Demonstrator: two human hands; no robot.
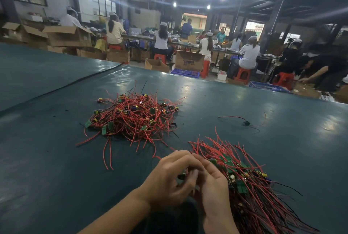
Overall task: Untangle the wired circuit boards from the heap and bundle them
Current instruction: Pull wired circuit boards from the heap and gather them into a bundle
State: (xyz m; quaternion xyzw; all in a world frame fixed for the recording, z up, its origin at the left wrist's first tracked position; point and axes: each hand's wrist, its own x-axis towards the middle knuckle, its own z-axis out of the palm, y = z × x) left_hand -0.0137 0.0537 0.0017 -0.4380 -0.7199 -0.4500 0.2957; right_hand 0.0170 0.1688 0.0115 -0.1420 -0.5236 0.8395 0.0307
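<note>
Both hands meet low in the head view, closest to the camera. Curled fingers of the left hand (165,179) grasp a small dark piece, apparently one wired board (181,176). The right hand (212,186) presses in against it, but its fingers are blurred and I cannot tell whether they pinch anything. Just beside that hand, on the green table (56,167), lies the sorted bundle (248,183), its red leads combed roughly parallel. Farther off sits the tangled heap (131,118), still dense, with a stray board (245,123) lying apart. Judging by the two piles, roughly half remains, and no tie shows on the bundle.
</note>
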